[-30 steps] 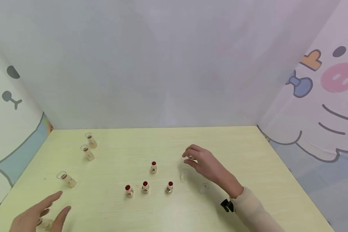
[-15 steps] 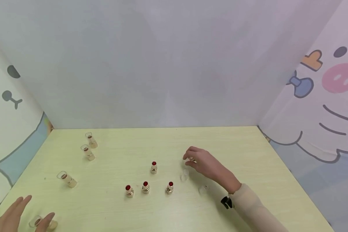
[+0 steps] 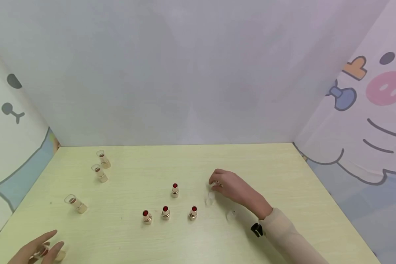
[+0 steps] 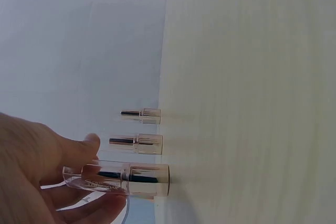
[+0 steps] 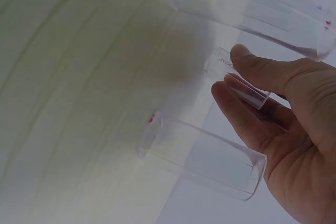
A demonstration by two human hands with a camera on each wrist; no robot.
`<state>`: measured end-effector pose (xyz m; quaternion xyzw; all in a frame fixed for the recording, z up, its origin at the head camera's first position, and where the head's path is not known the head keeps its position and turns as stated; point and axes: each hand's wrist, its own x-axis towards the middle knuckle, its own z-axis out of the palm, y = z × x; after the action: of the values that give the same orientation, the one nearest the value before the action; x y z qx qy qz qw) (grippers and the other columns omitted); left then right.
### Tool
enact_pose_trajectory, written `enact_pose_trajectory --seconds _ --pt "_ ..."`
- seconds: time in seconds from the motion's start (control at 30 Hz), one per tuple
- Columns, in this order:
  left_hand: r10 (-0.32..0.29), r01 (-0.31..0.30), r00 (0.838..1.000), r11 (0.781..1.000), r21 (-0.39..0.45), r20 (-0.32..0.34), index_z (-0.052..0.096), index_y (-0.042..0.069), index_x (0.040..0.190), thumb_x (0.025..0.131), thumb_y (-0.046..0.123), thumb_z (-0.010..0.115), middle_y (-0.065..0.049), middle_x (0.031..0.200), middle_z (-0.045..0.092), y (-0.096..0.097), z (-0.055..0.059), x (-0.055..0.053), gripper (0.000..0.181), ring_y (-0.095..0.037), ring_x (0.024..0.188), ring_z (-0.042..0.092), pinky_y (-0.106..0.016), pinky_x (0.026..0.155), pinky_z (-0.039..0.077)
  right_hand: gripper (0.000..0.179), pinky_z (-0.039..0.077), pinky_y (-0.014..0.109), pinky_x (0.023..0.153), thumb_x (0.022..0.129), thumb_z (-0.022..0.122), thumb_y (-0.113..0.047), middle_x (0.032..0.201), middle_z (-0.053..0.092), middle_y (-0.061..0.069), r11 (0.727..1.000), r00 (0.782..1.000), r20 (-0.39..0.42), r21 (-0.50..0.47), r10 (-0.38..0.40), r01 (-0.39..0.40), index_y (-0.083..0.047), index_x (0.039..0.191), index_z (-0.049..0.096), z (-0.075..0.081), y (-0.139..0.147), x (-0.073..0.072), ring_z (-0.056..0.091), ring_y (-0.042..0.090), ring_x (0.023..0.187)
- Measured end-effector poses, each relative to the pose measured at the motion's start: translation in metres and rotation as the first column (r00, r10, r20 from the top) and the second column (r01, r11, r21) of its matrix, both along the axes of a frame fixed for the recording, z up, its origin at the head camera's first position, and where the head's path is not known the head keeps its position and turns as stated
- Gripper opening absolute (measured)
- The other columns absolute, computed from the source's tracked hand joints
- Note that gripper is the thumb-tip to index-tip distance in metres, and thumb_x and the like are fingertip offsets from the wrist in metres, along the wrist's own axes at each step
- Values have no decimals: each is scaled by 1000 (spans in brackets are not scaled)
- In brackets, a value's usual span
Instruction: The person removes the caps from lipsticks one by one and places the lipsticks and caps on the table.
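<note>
My left hand (image 3: pixel 33 251) curves around a capped lipstick (image 3: pixel 60 256) at the near left of the table, its index finger extended and its thumb apart from it. In the left wrist view this lipstick (image 4: pixel 149 179) stands upright under its clear cap, between thumb and fingers; firm contact is not plain. Right of the table's middle, my right hand (image 3: pixel 232 187) holds a clear lipstick cap (image 5: pixel 224 66) between thumb and fingers. Two more clear caps, one nearer (image 3: pixel 209 198) and one by the wrist (image 3: pixel 231 215), stand close to that hand.
Several uncapped lipsticks with red tips stand mid-table, among them a left one (image 3: pixel 147 217) and a back one (image 3: pixel 175 190). Capped lipsticks stand at the left, one nearer (image 3: pixel 78 204) and two farther back (image 3: pixel 100 173). Cloth walls (image 3: pixel 184 73) enclose the table (image 3: pixel 145 244).
My left hand has drawn back toward the near left, opened wider around the capped lipstick, then narrowed again. The right hand has lowered slightly toward the table.
</note>
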<state>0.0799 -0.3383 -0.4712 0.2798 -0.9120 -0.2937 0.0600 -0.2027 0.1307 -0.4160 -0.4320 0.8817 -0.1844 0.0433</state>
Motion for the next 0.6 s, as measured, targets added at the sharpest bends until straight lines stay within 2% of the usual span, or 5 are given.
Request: enact_pose_trajectory --seconds 0.17,0.27,0.37,0.5,0.6 --pt "105 -106 982 994 0 -159 65 -15 124 102 17 67 -39 108 69 17 -3 4 39 27 75 32 -6 53 35 15 61 28 83 93 79 -9 107 70 -2 1000 1000 -11 3 0 0 -12 107 75 -1 0 0 71 14 96" --pt "136 -136 968 991 14 -211 67 -13 122 101 16 68 8 86 75 22 -3 6 35 26 73 36 -5 53 35 15 61 28 83 92 80 -9 106 70 -2 1000 1000 -18 8 -4 4 -11 107 76 -1 -1 0 71 14 95" --pt "144 -141 956 990 30 -254 68 -12 119 100 14 69 46 84 47 25 -2 7 32 27 74 38 -3 54 35 15 61 28 82 92 80 -10 106 70 -2 1000 1000 -25 13 -7 7 -12 106 76 -2 -2 0 71 13 95" --pt "133 -129 957 991 34 -257 69 -10 119 101 15 69 53 90 34 29 4 5 31 31 78 36 1 56 34 14 60 27 81 92 80 -10 105 70 -3 1000 999 -40 19 0 1 -13 105 76 -3 -2 0 70 12 93" --pt "124 -122 963 992 23 -238 69 -8 121 100 15 70 40 83 52 33 14 0 31 26 73 39 1 57 34 13 59 26 79 92 80 -10 104 69 -3 1000 999 -51 18 7 -6 -13 105 76 -3 -2 1 69 11 91"
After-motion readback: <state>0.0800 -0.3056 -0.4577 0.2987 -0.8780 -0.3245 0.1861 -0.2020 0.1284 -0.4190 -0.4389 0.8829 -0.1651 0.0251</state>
